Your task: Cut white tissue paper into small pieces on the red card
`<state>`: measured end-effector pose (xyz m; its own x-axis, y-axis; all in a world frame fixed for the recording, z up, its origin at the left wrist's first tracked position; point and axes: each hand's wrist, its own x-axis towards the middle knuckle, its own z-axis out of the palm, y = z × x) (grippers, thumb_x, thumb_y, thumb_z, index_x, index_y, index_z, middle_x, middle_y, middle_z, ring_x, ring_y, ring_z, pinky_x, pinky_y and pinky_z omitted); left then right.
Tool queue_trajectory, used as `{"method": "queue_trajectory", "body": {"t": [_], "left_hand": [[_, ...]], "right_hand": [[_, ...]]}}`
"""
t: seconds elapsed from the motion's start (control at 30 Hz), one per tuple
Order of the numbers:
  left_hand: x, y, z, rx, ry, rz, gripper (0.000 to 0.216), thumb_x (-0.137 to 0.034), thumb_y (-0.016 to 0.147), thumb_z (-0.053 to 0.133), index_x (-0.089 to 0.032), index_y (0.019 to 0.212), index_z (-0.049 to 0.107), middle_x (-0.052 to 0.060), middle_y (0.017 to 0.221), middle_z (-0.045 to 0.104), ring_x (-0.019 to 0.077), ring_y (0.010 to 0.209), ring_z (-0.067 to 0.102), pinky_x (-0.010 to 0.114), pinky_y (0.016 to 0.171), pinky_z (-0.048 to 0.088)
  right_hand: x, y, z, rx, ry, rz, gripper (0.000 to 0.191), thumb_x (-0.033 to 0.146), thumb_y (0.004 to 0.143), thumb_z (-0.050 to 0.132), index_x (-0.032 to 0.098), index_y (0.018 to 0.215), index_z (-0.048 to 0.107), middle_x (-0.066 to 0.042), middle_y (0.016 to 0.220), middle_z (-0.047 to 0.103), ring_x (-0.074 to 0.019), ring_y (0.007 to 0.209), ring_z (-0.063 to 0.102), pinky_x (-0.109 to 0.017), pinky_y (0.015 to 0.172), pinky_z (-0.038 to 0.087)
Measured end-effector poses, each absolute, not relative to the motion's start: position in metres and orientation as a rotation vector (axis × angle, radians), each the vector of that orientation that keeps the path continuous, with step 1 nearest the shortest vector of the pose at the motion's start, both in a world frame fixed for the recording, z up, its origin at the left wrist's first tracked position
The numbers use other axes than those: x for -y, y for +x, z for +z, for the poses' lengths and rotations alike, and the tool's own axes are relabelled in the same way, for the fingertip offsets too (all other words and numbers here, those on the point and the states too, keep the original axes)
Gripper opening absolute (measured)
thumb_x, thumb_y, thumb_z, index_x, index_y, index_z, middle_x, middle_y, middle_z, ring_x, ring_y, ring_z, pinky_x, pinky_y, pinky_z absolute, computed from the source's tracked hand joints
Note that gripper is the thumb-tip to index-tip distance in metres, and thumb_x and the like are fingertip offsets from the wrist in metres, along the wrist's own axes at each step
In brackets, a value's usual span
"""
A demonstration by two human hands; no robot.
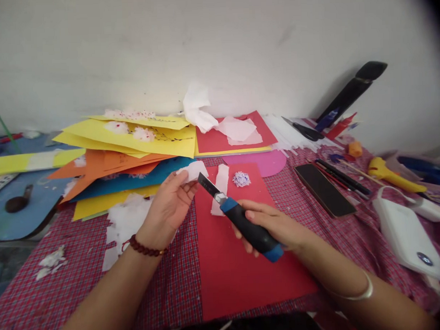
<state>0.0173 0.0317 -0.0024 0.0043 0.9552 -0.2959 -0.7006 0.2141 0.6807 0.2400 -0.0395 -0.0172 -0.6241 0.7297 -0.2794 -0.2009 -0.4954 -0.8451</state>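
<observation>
Two bare hands work above a large red sheet (238,280) laid on a checked cloth (184,291). At the sheet's far left corner, the left hand (169,200) pinches a white tissue piece (193,171) between thumb and fingers, with a dark beaded bracelet (147,248) at that wrist. Over the middle of the sheet, the right hand (267,223) is wrapped around the black and blue handle of a utility knife (249,227), and a pale bangle (366,285) circles that forearm. The knife's bare blade (207,185) points at the tissue piece; whether they touch, I cannot tell. On the far part of the sheet lie a white strip (223,179), partly behind the knife, and, just right of it, a small heap of purple and white flecks (241,179). A rounded pink sheet (272,162) shows just beyond the sheet's far edge. Torn white tissue (126,219) lies to the left of the sheet, with yellow sheets (168,140) bearing pale blossoms farther back on that side. Right of the sheet are a dark phone (325,190), some pencils (345,178) and, well apart, a yellow glue gun (393,175) and a white power bank (410,235). Black scissors (307,131) lie beyond it, to the far right.
</observation>
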Motion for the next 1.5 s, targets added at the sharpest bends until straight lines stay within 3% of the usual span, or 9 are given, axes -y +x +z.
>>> {"method": "queue_trajectory", "body": {"t": [0.3, 0.6, 1.07, 1.37, 1.5], "left_hand": [[-0.031, 0.020, -0.002, -0.794, 0.343, 1.327, 0.009, -0.010, 0.089, 0.059, -0.016, 0.083, 0.063, 0.003, 0.080, 0.075, 0.0130, 0.076, 0.070, 0.026, 0.075, 0.056], [-0.025, 0.024, -0.012, -0.762, 0.483, 1.270, 0.011, -0.018, 0.081, 0.073, -0.019, 0.086, 0.063, 0.001, 0.091, 0.076, 0.0143, 0.083, 0.071, 0.030, 0.086, 0.055], [-0.016, 0.040, -0.017, -0.823, 0.491, 1.203, 0.022, -0.007, 0.081, 0.067, -0.016, 0.101, 0.066, 0.008, 0.099, 0.077, 0.0188, 0.097, 0.074, 0.033, 0.096, 0.056], [-0.030, 0.018, -0.004, -0.961, 0.539, 1.071, 0.012, -0.002, 0.085, 0.060, -0.011, 0.084, 0.068, 0.012, 0.091, 0.078, 0.0191, 0.078, 0.076, 0.028, 0.075, 0.063], [-0.035, 0.007, -0.003, -0.966, 0.619, 1.060, 0.012, -0.002, 0.083, 0.062, -0.011, 0.083, 0.071, 0.013, 0.089, 0.078, 0.0207, 0.080, 0.076, 0.029, 0.076, 0.063]], "right_hand": [[0.038, 0.240, -0.026, 0.966, -0.852, 2.246, 0.042, 0.046, 0.089, 0.068, 0.018, 0.117, 0.054, -0.004, 0.084, 0.071, -0.0148, 0.058, 0.071, -0.022, 0.047, 0.058], [0.034, 0.236, -0.025, 0.919, -0.807, 2.191, 0.040, 0.043, 0.093, 0.062, 0.017, 0.122, 0.054, -0.004, 0.085, 0.068, -0.0139, 0.059, 0.069, -0.022, 0.047, 0.058], [0.032, 0.229, -0.023, 0.835, -0.870, 2.040, 0.033, 0.044, 0.089, 0.064, 0.019, 0.106, 0.051, -0.003, 0.084, 0.065, -0.0121, 0.056, 0.065, -0.023, 0.046, 0.057], [0.032, 0.234, -0.019, 0.833, -0.942, 2.078, 0.035, 0.041, 0.089, 0.065, 0.018, 0.112, 0.054, -0.004, 0.083, 0.066, -0.0124, 0.056, 0.066, -0.021, 0.045, 0.056], [0.033, 0.234, -0.019, 0.848, -0.911, 2.094, 0.037, 0.041, 0.089, 0.066, 0.018, 0.114, 0.053, -0.003, 0.082, 0.066, -0.0126, 0.056, 0.066, -0.021, 0.044, 0.055]]}}
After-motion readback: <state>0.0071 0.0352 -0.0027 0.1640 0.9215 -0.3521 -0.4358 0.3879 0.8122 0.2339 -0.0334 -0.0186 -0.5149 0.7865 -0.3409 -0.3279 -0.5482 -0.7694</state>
